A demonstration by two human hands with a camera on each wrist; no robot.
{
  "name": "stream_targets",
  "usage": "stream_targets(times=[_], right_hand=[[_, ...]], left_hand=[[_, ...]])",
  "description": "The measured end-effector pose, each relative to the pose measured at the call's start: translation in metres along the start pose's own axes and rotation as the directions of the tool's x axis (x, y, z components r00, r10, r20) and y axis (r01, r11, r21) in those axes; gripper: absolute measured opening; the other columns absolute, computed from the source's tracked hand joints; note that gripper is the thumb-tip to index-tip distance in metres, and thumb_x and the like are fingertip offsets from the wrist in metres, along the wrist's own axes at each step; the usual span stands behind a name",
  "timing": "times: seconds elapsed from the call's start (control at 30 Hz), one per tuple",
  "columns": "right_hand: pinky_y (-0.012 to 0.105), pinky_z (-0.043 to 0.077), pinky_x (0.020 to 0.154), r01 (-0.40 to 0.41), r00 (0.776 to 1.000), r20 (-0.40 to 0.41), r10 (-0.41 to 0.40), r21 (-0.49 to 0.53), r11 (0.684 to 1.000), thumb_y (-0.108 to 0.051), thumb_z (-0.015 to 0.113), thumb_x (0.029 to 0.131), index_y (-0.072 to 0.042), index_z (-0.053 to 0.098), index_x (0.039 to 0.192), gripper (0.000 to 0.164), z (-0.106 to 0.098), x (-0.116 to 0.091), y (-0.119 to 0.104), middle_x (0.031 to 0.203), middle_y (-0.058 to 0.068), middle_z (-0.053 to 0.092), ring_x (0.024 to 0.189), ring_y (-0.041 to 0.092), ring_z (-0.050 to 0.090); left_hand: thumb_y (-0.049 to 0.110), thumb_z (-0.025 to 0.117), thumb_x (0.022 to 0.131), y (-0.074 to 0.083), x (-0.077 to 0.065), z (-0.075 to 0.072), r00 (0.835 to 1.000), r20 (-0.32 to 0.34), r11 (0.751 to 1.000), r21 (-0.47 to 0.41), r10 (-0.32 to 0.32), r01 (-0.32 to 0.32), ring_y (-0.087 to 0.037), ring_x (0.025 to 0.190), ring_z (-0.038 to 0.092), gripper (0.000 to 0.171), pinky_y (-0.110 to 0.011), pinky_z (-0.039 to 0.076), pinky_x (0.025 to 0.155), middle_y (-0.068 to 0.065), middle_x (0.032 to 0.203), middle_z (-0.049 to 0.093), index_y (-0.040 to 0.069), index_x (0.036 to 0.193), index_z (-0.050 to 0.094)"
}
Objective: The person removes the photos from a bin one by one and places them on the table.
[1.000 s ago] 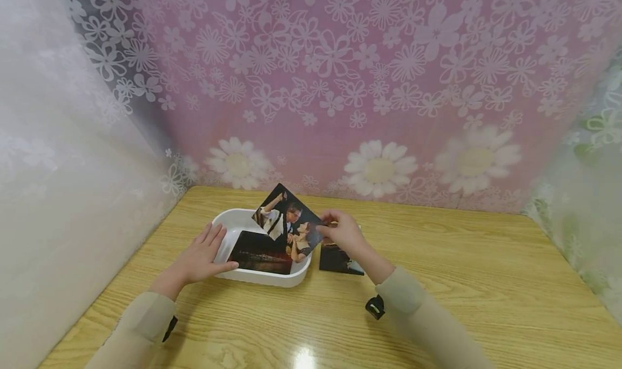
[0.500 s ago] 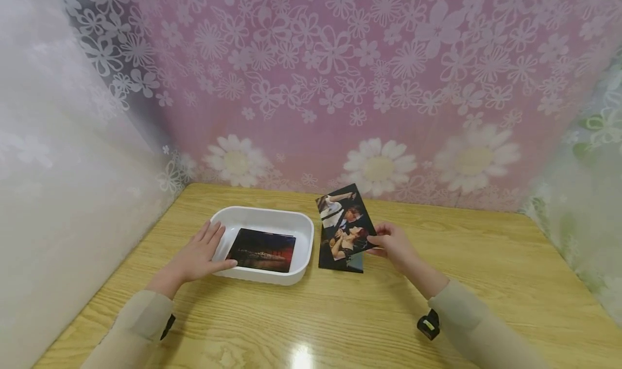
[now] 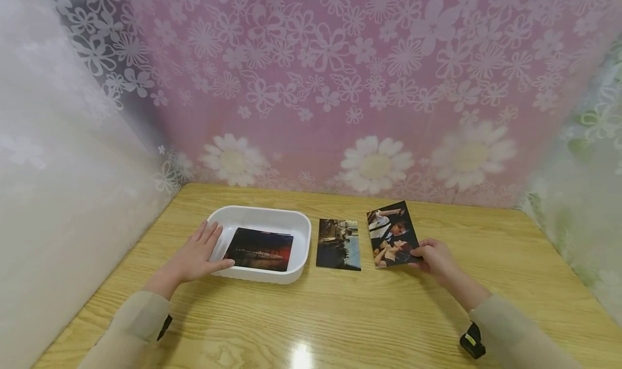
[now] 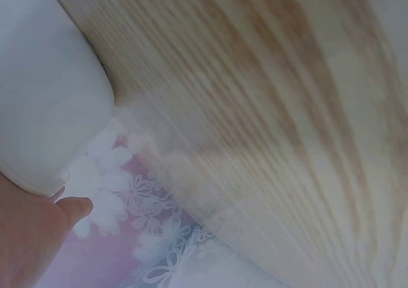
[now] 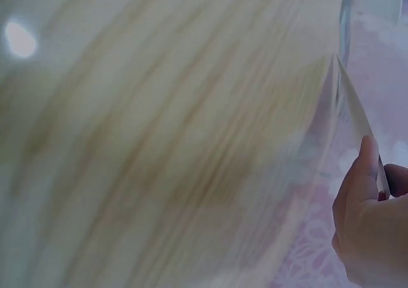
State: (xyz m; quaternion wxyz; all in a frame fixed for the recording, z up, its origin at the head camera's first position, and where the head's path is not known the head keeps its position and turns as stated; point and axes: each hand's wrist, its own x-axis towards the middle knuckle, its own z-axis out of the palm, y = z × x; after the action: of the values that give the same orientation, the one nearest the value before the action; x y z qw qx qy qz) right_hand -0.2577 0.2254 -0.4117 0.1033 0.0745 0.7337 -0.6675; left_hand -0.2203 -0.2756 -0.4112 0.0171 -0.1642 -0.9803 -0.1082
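My right hand (image 3: 439, 261) pinches the right edge of a glossy photo card (image 3: 392, 235) that shows a couple on a dark ground. In the right wrist view the card (image 5: 357, 103) appears nearly edge-on between thumb and fingers. My left hand (image 3: 194, 255) rests with spread, straight fingers on the left end of a white tray (image 3: 303, 250), its thumb along the front rim. Inside the tray lie dark cards, the top one a night picture of a ship (image 3: 262, 252). Another card (image 3: 338, 245), with people and blue sky, lies flat just right of the tray.
Everything stands on a wood-grain table (image 3: 272, 326). A pink flowered curtain (image 3: 311, 88) hangs along its back edge, with pale sheets (image 3: 73, 169) on the left and right sides. A black strap (image 3: 472, 341) hangs at the right wrist.
My right hand has carried the couple card from over the tray rightward, past the flat card, and lower toward the table. The left hand has stayed on the tray.
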Motion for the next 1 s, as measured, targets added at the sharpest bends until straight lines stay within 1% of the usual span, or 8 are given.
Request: stream_targets(times=[0.17, 0.3, 0.37, 0.53, 0.6, 0.73, 0.87, 1.0], right_hand=[[0.026, 0.052, 0.057, -0.004, 1.000, -0.005, 0.003, -0.075, 0.997, 0.002, 0.049, 0.083, 0.007, 0.041, 0.087, 0.010, -0.010, 0.000, 0.003, 0.074, 0.006, 0.049, 0.056, 0.010, 0.057], [0.026, 0.051, 0.056, -0.019, 1.000, 0.007, 0.021, -0.228, 0.974, -0.003, 0.051, 0.083, 0.006, 0.045, 0.081, 0.011, -0.017, 0.001, 0.005, 0.074, 0.007, 0.048, 0.057, 0.012, 0.056], [0.026, 0.049, 0.053, -0.017, 1.000, 0.010, 0.022, -0.334, 0.942, -0.006, 0.053, 0.083, 0.003, 0.047, 0.075, 0.013, -0.021, 0.003, 0.007, 0.069, 0.006, 0.046, 0.056, 0.012, 0.054], [0.024, 0.038, 0.042, 0.032, 0.999, 0.021, -0.024, -0.595, 0.803, -0.015, 0.058, 0.081, -0.009, 0.043, 0.059, 0.027, -0.027, 0.010, 0.011, 0.050, -0.002, 0.039, 0.043, 0.009, 0.042], [0.023, 0.033, 0.040, 0.050, 0.999, 0.035, -0.036, -0.663, 0.747, -0.017, 0.059, 0.080, -0.011, 0.041, 0.055, 0.032, -0.029, 0.011, 0.012, 0.046, -0.003, 0.038, 0.039, 0.008, 0.037], [0.023, 0.034, 0.039, 0.088, 0.996, 0.067, -0.056, -0.736, 0.671, -0.018, 0.060, 0.080, -0.011, 0.044, 0.051, 0.034, -0.031, 0.011, 0.014, 0.043, -0.003, 0.042, 0.038, 0.008, 0.038], [0.023, 0.033, 0.040, 0.098, 0.995, 0.085, -0.050, -0.782, 0.616, -0.019, 0.062, 0.079, -0.010, 0.048, 0.049, 0.035, -0.031, 0.011, 0.015, 0.042, -0.003, 0.043, 0.037, 0.008, 0.035], [0.023, 0.032, 0.039, 0.099, 0.995, 0.093, -0.041, -0.797, 0.595, -0.018, 0.064, 0.078, -0.010, 0.049, 0.048, 0.035, -0.029, 0.011, 0.015, 0.042, -0.003, 0.044, 0.037, 0.007, 0.034]], left_hand=[[0.058, 0.049, 0.080, 0.002, -0.002, -0.003, 1.000, -0.006, 1.000, -0.001, -0.003, 0.003, -0.042, 0.129, 0.004, 0.091, -0.062, 0.016, 0.095, -0.025, 0.141, 0.016, -0.009, 0.136, 0.022], [0.058, 0.048, 0.081, 0.002, -0.001, -0.004, 1.000, -0.002, 1.000, 0.006, -0.004, 0.004, -0.041, 0.129, 0.003, 0.091, -0.060, 0.015, 0.096, -0.025, 0.142, 0.016, -0.008, 0.137, 0.021], [0.058, 0.048, 0.081, 0.002, -0.001, -0.003, 1.000, -0.003, 1.000, 0.008, -0.002, 0.002, -0.041, 0.129, 0.003, 0.091, -0.059, 0.015, 0.097, -0.025, 0.142, 0.016, -0.009, 0.137, 0.021], [0.058, 0.048, 0.081, 0.001, -0.001, -0.003, 1.000, -0.001, 1.000, 0.012, 0.001, -0.001, -0.041, 0.129, 0.003, 0.091, -0.060, 0.015, 0.096, -0.025, 0.142, 0.016, -0.009, 0.136, 0.021], [0.058, 0.048, 0.081, 0.002, -0.001, -0.004, 1.000, 0.000, 1.000, 0.012, 0.002, -0.002, -0.041, 0.129, 0.003, 0.091, -0.060, 0.015, 0.096, -0.025, 0.141, 0.016, -0.009, 0.136, 0.021], [0.058, 0.048, 0.081, 0.002, -0.001, -0.004, 1.000, -0.001, 1.000, 0.016, 0.002, -0.002, -0.042, 0.129, 0.004, 0.091, -0.059, 0.015, 0.097, -0.025, 0.141, 0.016, -0.009, 0.136, 0.021], [0.058, 0.048, 0.081, 0.003, -0.001, -0.004, 1.000, -0.001, 1.000, 0.018, -0.001, 0.001, -0.042, 0.129, 0.004, 0.091, -0.059, 0.016, 0.097, -0.025, 0.141, 0.017, -0.009, 0.136, 0.022], [0.058, 0.049, 0.081, 0.003, -0.001, -0.004, 1.000, 0.000, 1.000, 0.020, -0.003, 0.003, -0.041, 0.129, 0.004, 0.091, -0.060, 0.016, 0.096, -0.025, 0.141, 0.017, -0.009, 0.136, 0.022]])
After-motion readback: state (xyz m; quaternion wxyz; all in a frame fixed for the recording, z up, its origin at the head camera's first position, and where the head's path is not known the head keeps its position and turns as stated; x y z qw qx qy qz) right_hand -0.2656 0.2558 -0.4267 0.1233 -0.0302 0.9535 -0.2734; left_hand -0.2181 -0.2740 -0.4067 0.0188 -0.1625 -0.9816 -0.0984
